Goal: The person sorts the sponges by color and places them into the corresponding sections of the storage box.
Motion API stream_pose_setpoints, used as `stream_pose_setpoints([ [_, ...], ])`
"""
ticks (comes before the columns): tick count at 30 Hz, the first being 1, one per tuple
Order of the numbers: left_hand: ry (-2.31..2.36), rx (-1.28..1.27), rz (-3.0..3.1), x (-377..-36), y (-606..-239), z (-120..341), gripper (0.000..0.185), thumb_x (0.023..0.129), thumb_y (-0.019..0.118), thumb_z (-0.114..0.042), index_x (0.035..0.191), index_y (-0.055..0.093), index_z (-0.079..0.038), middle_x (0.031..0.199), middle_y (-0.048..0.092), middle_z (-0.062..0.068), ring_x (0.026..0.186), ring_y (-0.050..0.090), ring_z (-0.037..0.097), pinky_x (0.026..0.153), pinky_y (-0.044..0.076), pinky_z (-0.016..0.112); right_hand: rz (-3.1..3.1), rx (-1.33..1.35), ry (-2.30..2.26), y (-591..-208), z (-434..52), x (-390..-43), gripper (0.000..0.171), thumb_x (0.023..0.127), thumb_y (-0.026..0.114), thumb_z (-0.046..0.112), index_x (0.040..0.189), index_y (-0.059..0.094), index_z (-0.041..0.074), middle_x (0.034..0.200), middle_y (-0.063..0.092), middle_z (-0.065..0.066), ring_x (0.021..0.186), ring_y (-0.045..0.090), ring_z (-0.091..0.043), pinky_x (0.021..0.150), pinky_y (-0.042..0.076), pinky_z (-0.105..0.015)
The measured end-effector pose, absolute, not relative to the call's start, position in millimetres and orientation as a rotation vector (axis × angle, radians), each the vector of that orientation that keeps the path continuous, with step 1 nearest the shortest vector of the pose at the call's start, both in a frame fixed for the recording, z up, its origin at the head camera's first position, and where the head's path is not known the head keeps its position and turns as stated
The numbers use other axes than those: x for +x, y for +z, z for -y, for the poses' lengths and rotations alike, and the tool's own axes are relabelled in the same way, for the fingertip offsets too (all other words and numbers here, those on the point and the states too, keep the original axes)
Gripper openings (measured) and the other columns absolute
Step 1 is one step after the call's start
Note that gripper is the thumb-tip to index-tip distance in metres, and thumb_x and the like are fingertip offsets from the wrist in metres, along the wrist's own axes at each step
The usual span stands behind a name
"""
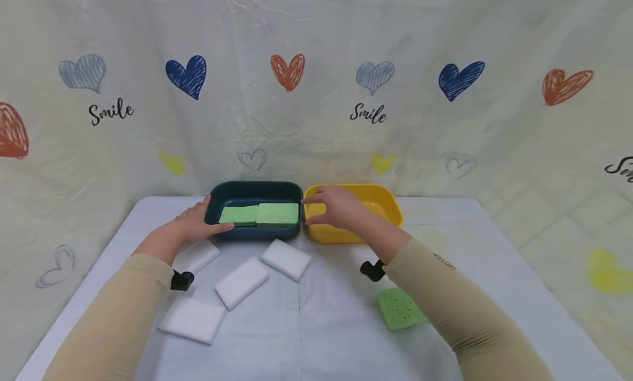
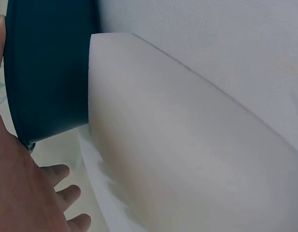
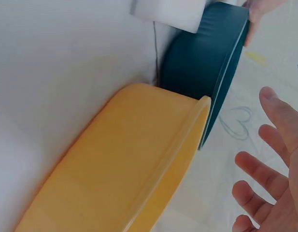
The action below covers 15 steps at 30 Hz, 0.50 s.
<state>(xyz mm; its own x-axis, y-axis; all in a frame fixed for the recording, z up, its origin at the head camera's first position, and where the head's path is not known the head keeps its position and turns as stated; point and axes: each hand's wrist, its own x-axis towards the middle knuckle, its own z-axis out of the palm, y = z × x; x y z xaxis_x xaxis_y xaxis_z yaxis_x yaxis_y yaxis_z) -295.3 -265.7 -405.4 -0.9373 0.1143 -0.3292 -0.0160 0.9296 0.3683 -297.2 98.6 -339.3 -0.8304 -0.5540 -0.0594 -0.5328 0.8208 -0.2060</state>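
The left hand (image 1: 198,222) rests with relaxed fingers on the dark tray (image 1: 257,193); the right hand (image 1: 335,206) hovers with released fingers above the yellow tray (image 1: 383,197)

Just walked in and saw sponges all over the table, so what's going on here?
A person is at a table with two tubs side by side. The left hand rests against the near left side of the dark tub, which holds two green sponges. The right hand hovers open over the yellow tub, holding nothing. Four white sponges lie loose on the table in front, and one more green sponge lies by the right forearm.
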Motion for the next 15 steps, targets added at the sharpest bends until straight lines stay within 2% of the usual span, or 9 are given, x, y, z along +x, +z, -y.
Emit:
stream_pose_setpoints([
  [10,0.545,0.073,-2.738,-294.0,-404.9,266.4,0.129,0.081,0.054,-0.08,0.154,-0.013,0.003,0.157,0.0,0.037,0.143,0.004,0.057,0.113,0.012,0.069,-2.927,-0.91,-0.219,-341.4,-150.8,-256.9,0.052,0.084,0.079,0.041,0.132,0.067,0.024,0.121,0.066,-0.006,0.112,0.058,-0.027,0.099,0.046,-0.043],
  [15,0.535,0.077,-2.743,-293.9,-404.3,266.5,0.13,0.081,0.053,-0.081,0.154,-0.013,0.003,0.157,0.0,0.037,0.143,0.004,0.057,0.113,0.012,0.068,-2.933,-0.904,-0.225,-347.3,-180.0,-232.9,0.051,0.083,0.08,0.043,0.129,0.069,0.025,0.12,0.067,-0.004,0.111,0.059,-0.027,0.097,0.048,-0.045],
])
